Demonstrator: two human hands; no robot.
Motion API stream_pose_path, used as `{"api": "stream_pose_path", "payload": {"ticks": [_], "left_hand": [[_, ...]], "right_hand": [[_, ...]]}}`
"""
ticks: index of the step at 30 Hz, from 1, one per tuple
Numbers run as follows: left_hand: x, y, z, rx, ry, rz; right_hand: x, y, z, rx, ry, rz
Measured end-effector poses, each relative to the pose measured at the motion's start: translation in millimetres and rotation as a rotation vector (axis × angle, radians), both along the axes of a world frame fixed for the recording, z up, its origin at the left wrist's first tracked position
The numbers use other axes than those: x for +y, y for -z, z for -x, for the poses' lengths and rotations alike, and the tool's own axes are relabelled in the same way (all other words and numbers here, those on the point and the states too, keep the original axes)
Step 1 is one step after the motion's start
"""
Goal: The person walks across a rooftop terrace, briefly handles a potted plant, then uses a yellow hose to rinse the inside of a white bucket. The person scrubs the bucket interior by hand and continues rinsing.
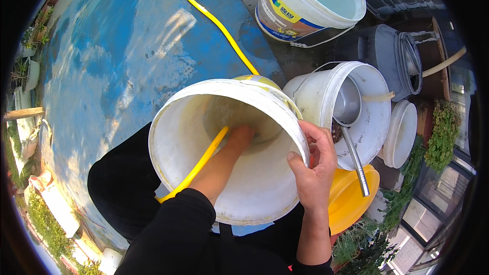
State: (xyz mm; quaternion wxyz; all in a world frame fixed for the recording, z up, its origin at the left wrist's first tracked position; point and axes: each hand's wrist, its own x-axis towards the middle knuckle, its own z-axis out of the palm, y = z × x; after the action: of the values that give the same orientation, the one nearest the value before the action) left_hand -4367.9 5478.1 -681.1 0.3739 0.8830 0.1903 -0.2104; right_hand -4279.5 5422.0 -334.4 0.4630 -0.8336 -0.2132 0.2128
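Note:
A white plastic bucket (263, 183) lies tilted between my knees, its mouth towards me. My left hand (243, 135) reaches deep inside, near the bottom; murky water or shadow hides its fingers, so its grip cannot be made out. A yellow hose (198, 166) runs over the rim into the bucket, beside my left forearm. My right hand (316, 156) grips the rim at the right, thumb at the mouth and fingers outside.
Right of it, a white bucket (374, 137) holds a metal ladle (348, 103). A labelled bucket of water (294, 19) stands beyond, near a dark grey container (386, 57). A yellow basin (353, 202) and a white lid (405, 133) are at the right. More yellow hose (225, 32) crosses the blue floor.

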Motion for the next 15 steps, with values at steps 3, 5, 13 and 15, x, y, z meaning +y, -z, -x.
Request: {"api": "stream_pose_path", "payload": {"ticks": [3,5,13,15], "left_hand": [[12,-43,-31,-0.337,-0.301,0.153],[20,-52,-60,-0.557,-0.477,0.154],[16,-8,-109,-0.517,-0.615,0.251],[8,-6,-95,-0.465,-0.576,0.268]], "right_hand": [[-3,2,-1,0.013,0.023,0.002],[-1,1,-1,0.019,0.023,0.002],[-1,3,-2,-0.083,-0.046,-0.038],[0,5,-1,-0.086,-0.05,-0.026]]}}
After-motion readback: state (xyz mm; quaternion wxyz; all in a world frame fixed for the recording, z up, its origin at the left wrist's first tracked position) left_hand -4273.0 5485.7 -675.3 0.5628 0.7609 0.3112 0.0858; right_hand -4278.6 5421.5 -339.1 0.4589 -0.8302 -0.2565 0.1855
